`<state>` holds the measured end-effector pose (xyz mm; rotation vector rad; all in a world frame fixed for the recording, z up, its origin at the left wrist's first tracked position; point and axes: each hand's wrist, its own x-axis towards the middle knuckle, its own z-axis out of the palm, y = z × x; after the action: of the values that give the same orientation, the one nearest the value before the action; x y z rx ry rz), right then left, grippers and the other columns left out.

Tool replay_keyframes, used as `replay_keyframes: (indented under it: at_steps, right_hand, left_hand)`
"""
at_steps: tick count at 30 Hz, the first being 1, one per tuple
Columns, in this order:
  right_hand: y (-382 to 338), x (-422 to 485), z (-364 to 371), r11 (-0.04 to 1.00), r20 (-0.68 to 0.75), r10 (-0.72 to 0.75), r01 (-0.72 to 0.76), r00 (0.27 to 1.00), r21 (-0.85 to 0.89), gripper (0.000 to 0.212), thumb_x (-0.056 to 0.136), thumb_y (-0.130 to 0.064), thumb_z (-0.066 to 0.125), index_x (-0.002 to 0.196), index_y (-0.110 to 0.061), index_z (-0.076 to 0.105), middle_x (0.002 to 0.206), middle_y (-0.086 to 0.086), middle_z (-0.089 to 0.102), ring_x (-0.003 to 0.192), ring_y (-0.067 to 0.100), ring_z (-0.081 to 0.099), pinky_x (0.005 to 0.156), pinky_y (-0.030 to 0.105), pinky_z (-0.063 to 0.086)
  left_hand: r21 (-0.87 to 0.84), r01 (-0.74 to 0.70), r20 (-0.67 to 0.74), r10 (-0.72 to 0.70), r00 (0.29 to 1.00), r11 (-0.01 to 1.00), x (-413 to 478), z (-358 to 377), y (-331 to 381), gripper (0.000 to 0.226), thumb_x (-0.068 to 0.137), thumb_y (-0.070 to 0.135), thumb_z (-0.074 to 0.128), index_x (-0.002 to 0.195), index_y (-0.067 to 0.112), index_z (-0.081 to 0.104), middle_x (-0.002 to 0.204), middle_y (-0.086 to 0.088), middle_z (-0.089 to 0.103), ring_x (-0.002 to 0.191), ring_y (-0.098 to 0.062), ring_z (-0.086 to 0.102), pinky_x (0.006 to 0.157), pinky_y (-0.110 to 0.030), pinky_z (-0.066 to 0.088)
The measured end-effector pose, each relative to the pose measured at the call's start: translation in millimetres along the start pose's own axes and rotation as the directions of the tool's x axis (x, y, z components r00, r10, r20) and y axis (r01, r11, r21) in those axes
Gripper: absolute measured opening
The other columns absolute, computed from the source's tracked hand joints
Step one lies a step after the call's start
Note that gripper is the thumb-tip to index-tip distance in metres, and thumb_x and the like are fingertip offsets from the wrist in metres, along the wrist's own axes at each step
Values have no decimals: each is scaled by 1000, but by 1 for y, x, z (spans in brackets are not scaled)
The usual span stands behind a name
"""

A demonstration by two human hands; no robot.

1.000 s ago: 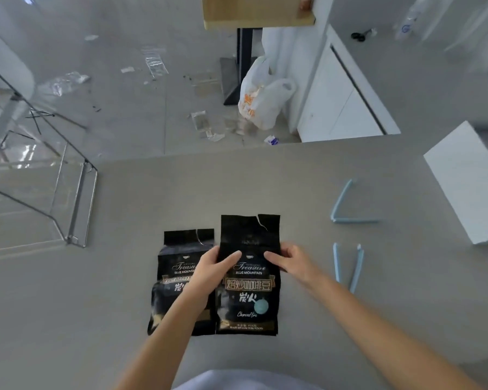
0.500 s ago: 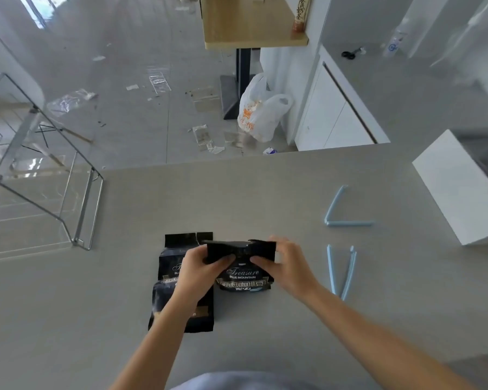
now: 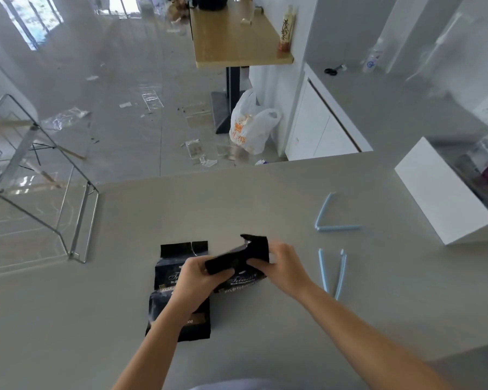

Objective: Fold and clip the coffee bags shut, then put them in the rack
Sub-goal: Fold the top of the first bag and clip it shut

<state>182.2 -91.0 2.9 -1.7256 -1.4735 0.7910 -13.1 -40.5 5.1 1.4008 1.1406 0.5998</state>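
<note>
Since the earlier frame, the held coffee bag's [image 3: 238, 258] top had tilted rightward; left hand [image 3: 200, 280] and right hand [image 3: 279, 270] both gripped it. Second bag [image 3: 178, 260] lay flat beside it.

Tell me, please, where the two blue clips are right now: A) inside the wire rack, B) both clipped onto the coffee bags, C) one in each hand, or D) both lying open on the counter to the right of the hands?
D: both blue clips, the far one and the near one, lie open on the counter, to the right of the right hand, touching neither bag.
</note>
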Motion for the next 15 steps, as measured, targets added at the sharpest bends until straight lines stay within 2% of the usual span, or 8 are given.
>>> replay_keyframes:
  at_steps: [2,3,5,6,8,9,12,15]
  right_hand:
    - [0,3,-1,1000,16,1,-2,1000,19,10,74,-20,75,84,-18,71,87,-6,70,84,9,64,78,35,52]
    - [0,3,-2,999,60,33,-33,998,-1,15,75,-21,74,90,-17,72,94,-3,73,90,11,66,83,38,52]
    - [1,2,-2,994,143,107,-101,984,-44,23,77,-22,72,99,-14,72,105,4,73,100,18,66,89,41,51]
    - [1,3,-2,994,147,109,-104,983,-40,22,77,-21,72,98,-14,72,102,4,74,97,17,67,87,40,51]
    - [-2,6,-4,999,100,46,-46,994,0,24,76,-18,73,99,-19,69,87,-1,75,85,12,68,81,32,52]
    - [-3,7,-5,999,86,25,-28,996,36,31,76,-17,74,105,-22,65,82,-1,74,81,11,68,81,29,51]
    - [3,2,-4,986,1,78,-77,997,146,52,78,-14,74,120,-23,45,78,9,72,77,24,67,82,35,51]
    - [9,-7,0,990,-188,52,-25,981,142,45,79,-15,72,107,-26,39,80,-7,70,79,11,65,79,30,51]
  left_hand:
    - [-68,-16,14,17,1000,998,1,-2,3,16,75,5,74,77,20,77,77,-3,77,75,-11,71,65,-19,53]
    - [-94,18,25,-16,1000,995,1,-4,4,20,76,6,73,75,25,77,76,3,77,73,-8,71,62,-14,52]
    - [-79,76,24,-75,997,994,1,-4,2,24,76,8,74,72,31,74,73,11,76,70,-4,70,60,-12,51]
    - [-87,77,6,-77,997,993,1,-3,1,23,77,7,72,75,30,73,72,11,76,70,-4,70,60,-12,52]
    - [-175,46,-64,-57,996,984,4,-6,2,17,82,4,67,82,20,71,73,8,76,70,-5,71,60,-12,52]
    - [-195,26,-103,-47,994,980,6,-9,2,14,84,4,64,85,16,71,73,5,76,71,-6,71,60,-11,52]
    - [-142,8,-195,-36,980,990,8,-14,-1,8,85,10,64,82,17,66,68,4,73,69,-6,68,59,-9,49]
    - [-72,-6,-373,-21,928,997,7,-10,-6,15,83,12,67,78,17,54,72,1,66,69,-14,63,58,-10,48]
